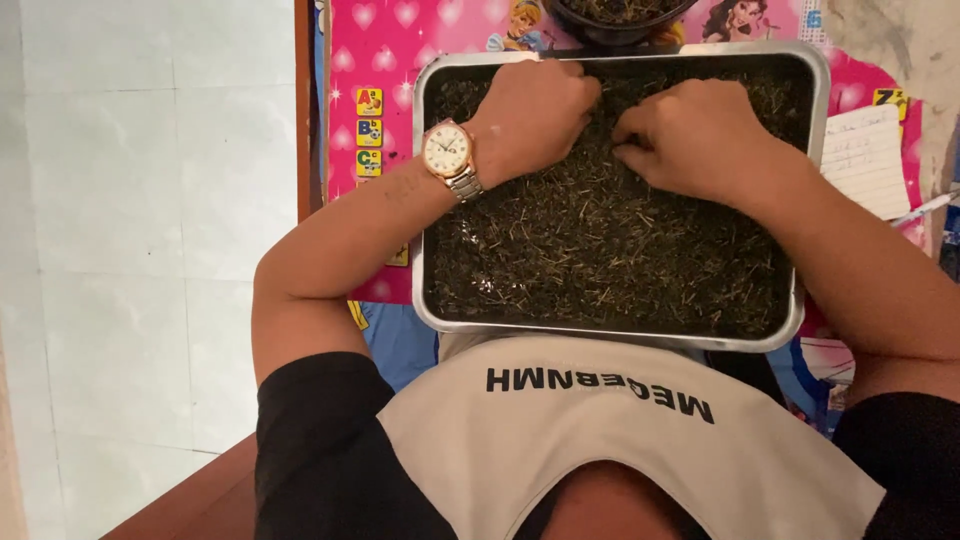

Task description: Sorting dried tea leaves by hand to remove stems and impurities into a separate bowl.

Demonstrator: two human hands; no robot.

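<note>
Pink table [385, 60], hands [535, 115] perhaps pinching leaves [600, 250]

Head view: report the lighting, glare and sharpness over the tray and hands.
Head view: even, soft light; faint sheen on the metal tray rim and wristwatch; left hand and right hand sharp, fingers curled into the dark dried leaves; no strong shadows; the tiled floor looks pale and washed out.
</note>
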